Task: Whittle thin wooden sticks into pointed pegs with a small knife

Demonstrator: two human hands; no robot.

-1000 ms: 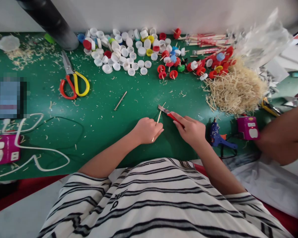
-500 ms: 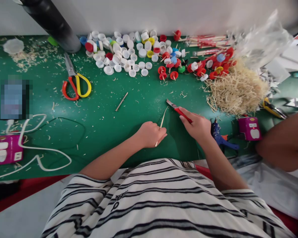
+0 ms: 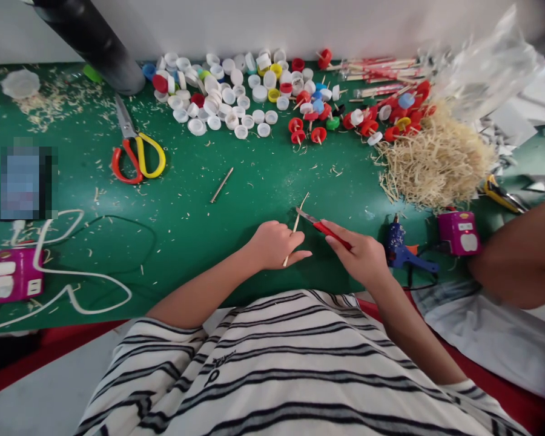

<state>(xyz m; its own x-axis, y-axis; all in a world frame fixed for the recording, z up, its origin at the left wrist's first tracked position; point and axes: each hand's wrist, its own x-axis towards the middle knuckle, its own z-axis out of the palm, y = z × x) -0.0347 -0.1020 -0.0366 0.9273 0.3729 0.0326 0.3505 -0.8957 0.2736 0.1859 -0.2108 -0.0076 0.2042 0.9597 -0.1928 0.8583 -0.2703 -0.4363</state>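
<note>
My left hand is closed around a thin, pale wooden stick, whose far end points away from me and whose short lower end pokes out below the fingers. The left thumb sticks out to the right. In my right hand is a red utility knife. Its blade lies at the stick, just beyond the left fingers; whether it cuts in I cannot tell. A metal nail lies on the green table ahead and to the left.
Scissors and a dark bottle stand left, near a phone on a white cable. Bottle caps line the back. On the right are wood shavings, a blue glue gun and another person's arm.
My right hand has brought the knife blade left and nearer, from past the stick's tip to against the stick. My left thumb has stretched out to the right.
</note>
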